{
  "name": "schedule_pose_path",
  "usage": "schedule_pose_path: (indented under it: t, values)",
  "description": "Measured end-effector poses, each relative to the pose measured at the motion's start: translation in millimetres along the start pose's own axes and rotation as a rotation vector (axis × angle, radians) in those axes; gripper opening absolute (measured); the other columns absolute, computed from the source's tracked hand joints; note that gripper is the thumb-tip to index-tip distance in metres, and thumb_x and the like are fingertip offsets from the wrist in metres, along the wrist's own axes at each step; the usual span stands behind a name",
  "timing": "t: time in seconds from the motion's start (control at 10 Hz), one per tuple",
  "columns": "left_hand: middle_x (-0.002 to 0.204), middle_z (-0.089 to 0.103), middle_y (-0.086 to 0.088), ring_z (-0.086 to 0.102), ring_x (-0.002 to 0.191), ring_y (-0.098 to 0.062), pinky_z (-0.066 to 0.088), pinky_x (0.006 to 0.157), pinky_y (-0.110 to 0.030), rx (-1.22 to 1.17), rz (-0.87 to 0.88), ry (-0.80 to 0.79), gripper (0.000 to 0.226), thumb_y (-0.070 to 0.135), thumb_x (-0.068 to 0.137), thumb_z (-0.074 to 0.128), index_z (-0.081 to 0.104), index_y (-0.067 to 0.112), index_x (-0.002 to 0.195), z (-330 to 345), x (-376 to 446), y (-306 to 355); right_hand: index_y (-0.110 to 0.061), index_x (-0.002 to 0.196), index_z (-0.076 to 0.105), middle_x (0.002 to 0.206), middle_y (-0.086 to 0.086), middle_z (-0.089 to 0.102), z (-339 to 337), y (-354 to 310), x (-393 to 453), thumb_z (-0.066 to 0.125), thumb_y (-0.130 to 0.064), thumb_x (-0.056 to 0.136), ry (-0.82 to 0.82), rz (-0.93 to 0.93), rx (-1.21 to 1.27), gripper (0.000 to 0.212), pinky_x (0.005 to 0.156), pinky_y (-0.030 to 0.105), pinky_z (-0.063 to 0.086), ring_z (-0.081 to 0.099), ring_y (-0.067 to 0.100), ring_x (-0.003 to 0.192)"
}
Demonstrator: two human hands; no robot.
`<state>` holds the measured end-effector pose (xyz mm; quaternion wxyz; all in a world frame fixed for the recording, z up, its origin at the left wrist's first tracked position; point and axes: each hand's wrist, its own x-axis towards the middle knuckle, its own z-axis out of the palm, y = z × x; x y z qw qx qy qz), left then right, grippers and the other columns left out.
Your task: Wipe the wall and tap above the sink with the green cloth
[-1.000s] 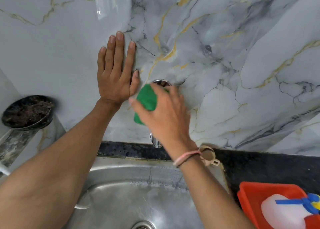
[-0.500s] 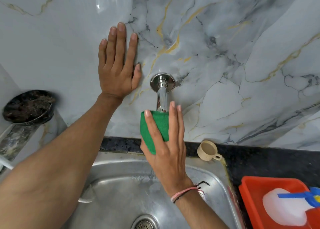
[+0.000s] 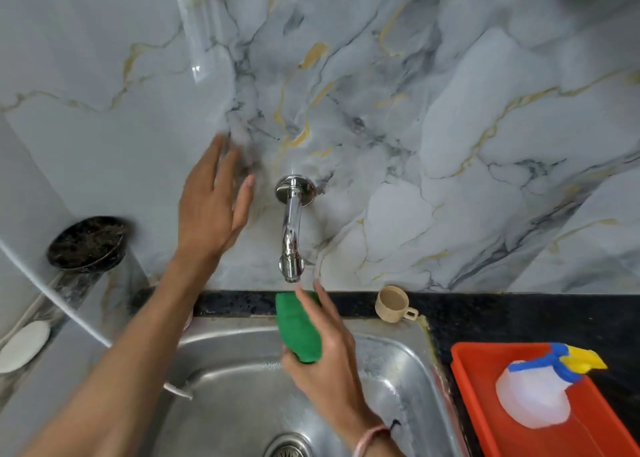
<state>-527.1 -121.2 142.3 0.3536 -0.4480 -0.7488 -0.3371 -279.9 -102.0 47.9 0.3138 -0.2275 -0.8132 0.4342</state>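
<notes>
A chrome tap [image 3: 292, 228] juts out of the grey marble-patterned wall [image 3: 433, 127] above a steel sink [image 3: 391, 363]. My right hand [image 3: 327, 356] grips the folded green cloth [image 3: 298, 328] just below the spout, over the sink's back rim and clear of the tap. To the left of the tap's base is my left hand [image 3: 213, 207], fingers spread, motion-blurred and lifted slightly off the wall, holding nothing.
A small beige cup [image 3: 393, 303] stands on the black counter behind the sink's right corner. An orange tray [image 3: 485, 380] at the right holds a white spray bottle [image 3: 535, 392]. A dark round pot [image 3: 86, 243] sits on a ledge at the left.
My right hand slid the green cloth down from the tap's base along the spout to below its tip. My left hand, earlier pressed flat on the wall, has come away and shifted lower.
</notes>
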Motion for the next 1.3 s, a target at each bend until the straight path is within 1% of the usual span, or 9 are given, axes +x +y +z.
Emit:
schedule_pose_path:
  t: [0.1,0.2,0.3,0.4,0.6,0.7,0.9,1.1,1.3]
  values:
    - [0.116,0.073,0.002,0.068,0.105,-0.006,0.051,0.094,-0.026,-0.392,-0.321,-0.125,0.045,0.050,0.105,0.041,0.063,0.018,0.127,-53.6,-65.5,63.6,-0.029,0.116,0.072,0.125,0.017,0.070,-49.6,-14.0,-32.0,0.092,-0.034,0.061,-0.085,0.554,0.842,0.059,0.084,0.043,0.063,0.075,0.025,0.097]
    - [0.101,0.078,0.014,0.071,0.096,0.002,0.057,0.091,-0.026,-0.754,-0.710,-0.413,0.049,0.068,0.092,0.051,0.069,0.025,0.106,-84.6,-132.0,139.5,-0.006,0.128,0.070,0.134,0.027,0.066,-103.8,-5.9,-64.5,0.081,-0.065,0.064,-0.298,0.921,1.292,0.088,0.096,0.058,0.057,0.069,0.043,0.116]
    - [0.107,0.081,0.007,0.076,0.102,-0.007,0.058,0.089,-0.028,-1.060,-1.099,-0.773,0.049,0.066,0.082,0.071,0.075,0.024,0.108,-91.6,-175.5,214.1,0.003,0.139,0.058,0.148,0.032,0.053,-156.8,2.4,-98.5,0.092,-0.053,0.061,-0.412,0.836,1.388,0.101,0.116,0.073,0.030,0.047,0.050,0.139]
    - [0.098,0.082,-0.014,0.075,0.086,-0.020,0.059,0.081,-0.031,-1.149,-1.246,-0.905,0.046,0.040,0.079,0.076,0.077,0.003,0.106,-85.3,-197.6,275.5,0.000,0.128,0.069,0.136,0.032,0.064,-201.1,22.0,-124.1,0.095,-0.025,0.063,-0.372,0.805,1.282,0.074,0.098,0.074,0.048,0.059,0.053,0.126]
    - [0.081,0.077,-0.009,0.073,0.067,-0.012,0.065,0.058,-0.032,-0.952,-1.311,-0.932,0.011,0.007,0.096,0.070,0.068,-0.003,0.100,-50.2,-229.1,381.2,-0.008,0.111,0.079,0.119,0.025,0.076,-285.2,84.9,-161.6,0.087,-0.041,0.065,-0.113,1.104,0.864,0.057,0.103,0.072,0.046,0.072,0.048,0.110]
    - [0.087,0.072,-0.014,0.074,0.068,-0.018,0.067,0.061,-0.043,-0.880,-1.322,-0.918,0.023,0.009,0.093,0.075,0.065,-0.007,0.105,-20.9,-249.6,425.4,-0.006,0.115,0.072,0.113,0.026,0.077,-324.8,110.9,-166.2,0.074,-0.042,0.086,-0.069,1.126,0.623,0.047,0.098,0.069,0.053,0.074,0.044,0.105]
    - [0.099,0.078,-0.020,0.078,0.090,-0.035,0.066,0.075,-0.059,-0.658,-1.281,-0.929,0.028,0.011,0.086,0.083,0.071,-0.002,0.107,24.5,-286.0,469.7,-0.013,0.098,0.071,0.095,0.005,0.079,-373.3,159.7,-182.5,0.068,-0.026,0.097,-0.180,1.058,0.347,0.014,0.062,0.031,0.062,0.076,0.006,0.068]
    - [0.100,0.080,-0.008,0.074,0.088,-0.020,0.061,0.077,-0.031,-0.467,-1.137,-0.983,0.024,0.019,0.086,0.083,0.078,0.005,0.105,26.4,-306.8,479.9,0.007,0.136,0.048,0.145,0.032,0.050,-375.3,165.6,-188.0,0.068,-0.029,0.096,-0.249,1.049,0.180,0.057,0.088,0.042,0.052,0.056,0.041,0.128]
    - [0.102,0.072,-0.001,0.069,0.092,-0.013,0.054,0.084,-0.022,-0.482,-0.980,-1.005,0.018,0.026,0.092,0.078,0.073,0.015,0.104,6.9,-277.1,484.4,-0.004,0.145,0.047,0.147,0.017,0.056,-379.0,145.4,-181.3,0.068,-0.029,0.095,-0.167,0.885,-0.048,0.059,0.112,0.041,0.046,0.053,0.032,0.135]
